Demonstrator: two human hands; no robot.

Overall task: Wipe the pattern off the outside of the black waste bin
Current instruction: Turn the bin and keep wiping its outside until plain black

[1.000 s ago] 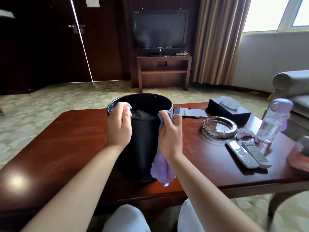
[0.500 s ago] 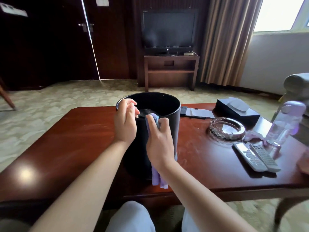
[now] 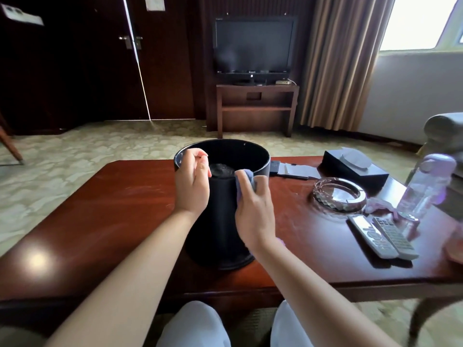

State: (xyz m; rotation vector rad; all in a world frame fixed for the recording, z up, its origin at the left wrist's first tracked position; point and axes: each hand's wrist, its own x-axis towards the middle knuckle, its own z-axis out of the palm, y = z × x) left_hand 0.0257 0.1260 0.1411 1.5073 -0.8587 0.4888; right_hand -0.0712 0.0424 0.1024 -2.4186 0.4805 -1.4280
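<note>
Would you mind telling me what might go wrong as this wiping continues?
The waste bin stands near the table's front edge; a hard push from the right hand with the purple cloth might tip it, though the left hand grips the rim. A wide sweep might hit the glass ashtray.

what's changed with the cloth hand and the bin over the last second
The right hand has slid the purple cloth from the bin's right side round to its near face, so less cloth hangs below the wrist. The left hand still grips the rim of the black waste bin, which stands in the same spot on the table. The remotes and ashtray are unmoved.
</note>
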